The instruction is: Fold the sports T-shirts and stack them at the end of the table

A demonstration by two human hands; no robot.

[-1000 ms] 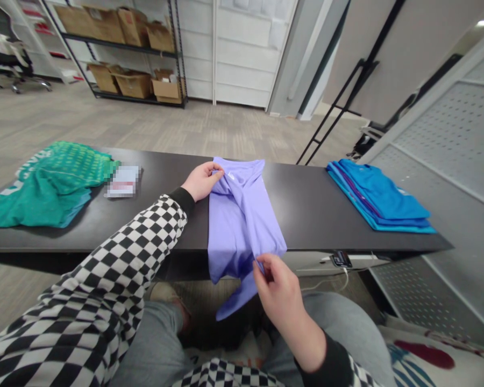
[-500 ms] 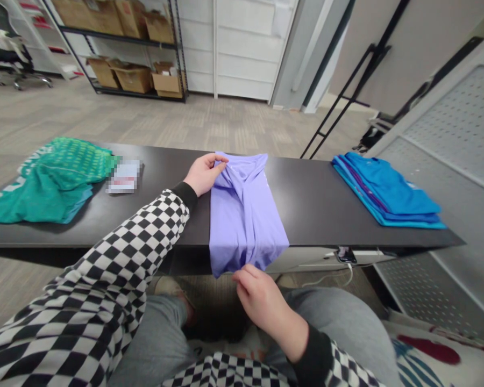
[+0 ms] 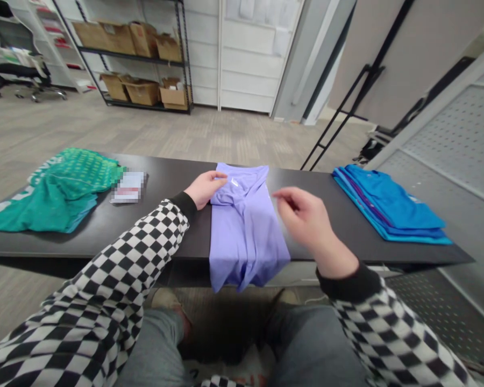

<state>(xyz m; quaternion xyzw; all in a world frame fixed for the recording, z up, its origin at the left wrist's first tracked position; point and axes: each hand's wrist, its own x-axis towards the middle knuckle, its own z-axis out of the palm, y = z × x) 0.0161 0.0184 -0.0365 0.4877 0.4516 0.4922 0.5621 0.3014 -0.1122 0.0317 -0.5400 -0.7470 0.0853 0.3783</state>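
A lavender T-shirt (image 3: 250,226), folded into a narrow strip, lies on the dark table with its lower end hanging over the front edge. Its collar end points away from me, and a small white mark shows inside it. Creases run down the middle. My left hand (image 3: 206,188) is at the shirt's upper left edge, thumb and forefinger closed together on the cloth. Just off the shirt's right side, my right hand (image 3: 304,217) hovers above the table, slightly blurred. Its fingers are bent, with a gap between thumb and forefinger, and nothing shows in it.
On the dark table (image 3: 177,220), a green printed garment (image 3: 52,193) lies loosely at left beside a partly blurred white card (image 3: 128,188). A stack of folded blue and purple shirts (image 3: 391,207) sits at right. A shelf with cardboard boxes (image 3: 143,91) stands behind.
My right hand has let go of the shirt's hanging lower end and moved up and right, beside the shirt. My left hand stays at the collar end. The view has tilted up slightly.
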